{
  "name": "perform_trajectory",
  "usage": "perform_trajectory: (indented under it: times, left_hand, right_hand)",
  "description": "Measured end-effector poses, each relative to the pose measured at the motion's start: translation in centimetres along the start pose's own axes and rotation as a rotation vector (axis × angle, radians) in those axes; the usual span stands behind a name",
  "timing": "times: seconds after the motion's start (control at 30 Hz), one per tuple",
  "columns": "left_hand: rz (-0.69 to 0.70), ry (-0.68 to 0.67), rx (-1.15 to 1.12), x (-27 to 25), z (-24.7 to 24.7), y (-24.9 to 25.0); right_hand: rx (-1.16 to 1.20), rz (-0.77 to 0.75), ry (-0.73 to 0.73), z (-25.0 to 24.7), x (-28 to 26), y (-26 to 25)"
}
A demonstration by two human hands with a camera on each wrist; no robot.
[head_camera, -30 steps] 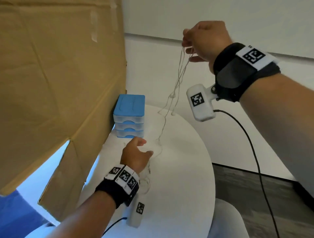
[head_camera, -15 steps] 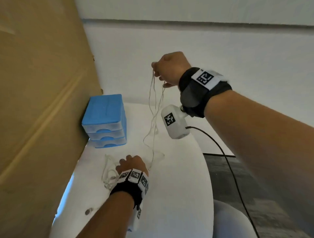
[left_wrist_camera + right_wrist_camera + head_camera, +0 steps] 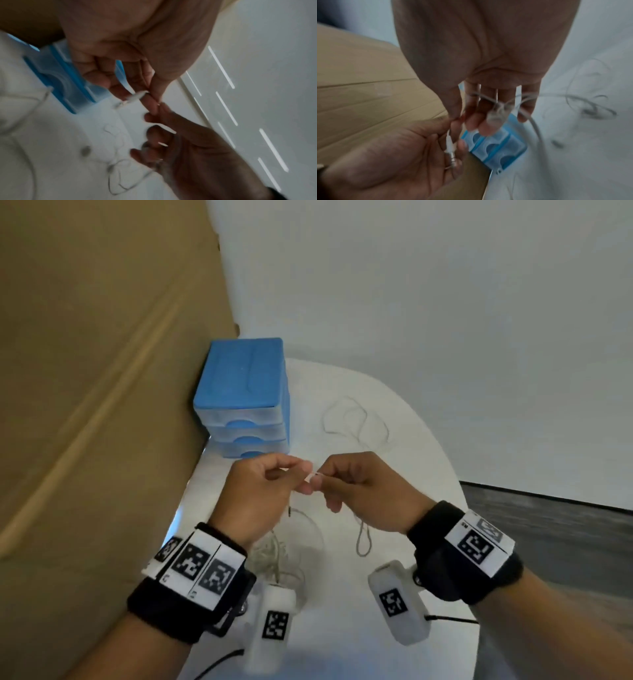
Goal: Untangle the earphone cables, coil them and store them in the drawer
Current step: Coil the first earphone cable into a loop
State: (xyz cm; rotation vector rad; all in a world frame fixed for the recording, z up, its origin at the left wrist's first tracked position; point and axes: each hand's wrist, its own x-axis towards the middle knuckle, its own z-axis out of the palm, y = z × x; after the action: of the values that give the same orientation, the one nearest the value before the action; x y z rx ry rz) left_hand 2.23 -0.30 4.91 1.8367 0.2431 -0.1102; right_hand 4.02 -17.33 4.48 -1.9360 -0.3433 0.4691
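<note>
Over the white round table [image 3: 411, 508] my two hands meet fingertip to fingertip. My left hand [image 3: 304, 478] pinches a thin white earphone cable [image 3: 137, 95] just behind its jack plug [image 3: 450, 146], which dangles by the left palm. My right hand [image 3: 318, 480] pinches the same cable, and more of it runs across its fingers [image 3: 489, 121]. Slack loops hang below the hands [image 3: 363, 539], and another tangle of cable [image 3: 356, 422] lies on the table beyond them. The blue three-drawer unit [image 3: 243, 395] stands at the back left with its drawers closed.
A large cardboard sheet [image 3: 102, 371] leans along the left side, touching the drawer unit. The table's curved edge [image 3: 457, 474] drops to a dark floor [image 3: 548, 542] on the right. A white wall [image 3: 411, 302] stands behind.
My right hand has come down from high above the table to meet the left. The left hand has lifted off the table. The cable that hung stretched between them now lies slack.
</note>
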Motion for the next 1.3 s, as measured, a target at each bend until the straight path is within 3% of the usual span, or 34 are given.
perform_trajectory:
  times: [0.13,0.2,0.3,0.47,0.57,0.7,0.87,1.03,1.2,1.3]
  left_hand:
    - [-0.105,-0.249,-0.016,-2.5,0.1,-2.0]
    - [-0.134,-0.288,-0.040,-3.4,0.4,-2.6]
    - [-0.152,-0.220,-0.092,-3.7,1.0,-2.2]
    - [-0.163,-0.088,-0.334,-1.2,2.2,0.9]
    - [-0.147,-0.051,-0.543,1.0,2.9,2.7]
    - [-0.109,-0.038,-0.687,2.3,2.5,2.5]
    - [-0.060,-0.020,-0.387,0.0,2.2,-0.4]
    - [0.111,-0.203,0.085,-4.6,2.4,-2.5]
    - [0.148,-0.347,0.130,-8.4,3.1,-1.6]
    - [0.155,-0.385,0.156,-9.3,3.1,-1.9]
  right_hand:
    - [-0.042,0.022,0.145,0.4,-1.3,1.4]
    - [-0.119,0.041,0.163,0.5,-1.8,2.0]
    - [-0.097,-0.033,0.177,1.5,-2.0,1.8]
    - [0.168,-0.146,0.396,2.3,0.5,1.2]
    - [0.233,-0.142,0.390,2.5,1.9,1.6]
    - [0.102,-0.103,0.316,3.5,1.6,2.5]
    - [-0.115,-0.065,0.092,4.6,-2.9,2.4]
    - [-0.263,-0.063,0.071,2.7,-6.8,1.1]
    - [-0.345,-0.009,0.020,0.7,-12.0,0.5]
    - [-0.223,0.090,0.045,-0.9,-15.3,0.6]
